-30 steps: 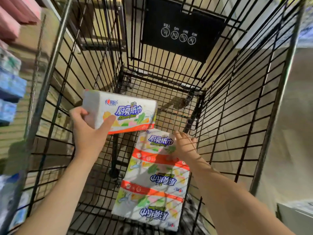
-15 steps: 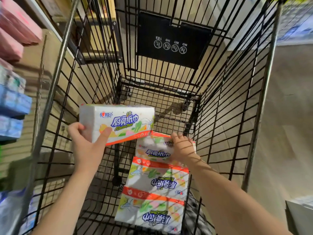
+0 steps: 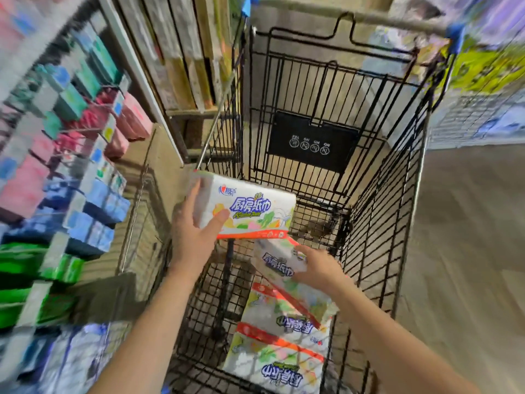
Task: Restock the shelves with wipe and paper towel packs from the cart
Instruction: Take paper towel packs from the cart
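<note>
1. The shelves (image 3: 71,194) on your left, blurred, fill more of the view than half a second ago.
2. Your left hand (image 3: 193,237) has its fingers curled round a paper towel pack (image 3: 255,214), now raised to the cart's left rim. Its blue writing reads 厨房纸巾.
3. Your right hand (image 3: 321,270) grips a second pack (image 3: 277,261), now tilted up off the stacked packs (image 3: 281,345) in the cart (image 3: 392,211).
4. The black panel (image 3: 312,140) shows round icons captioned "NO", upside down.

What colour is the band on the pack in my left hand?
Orange-red, along the lower edge of the pack; head view.
</note>
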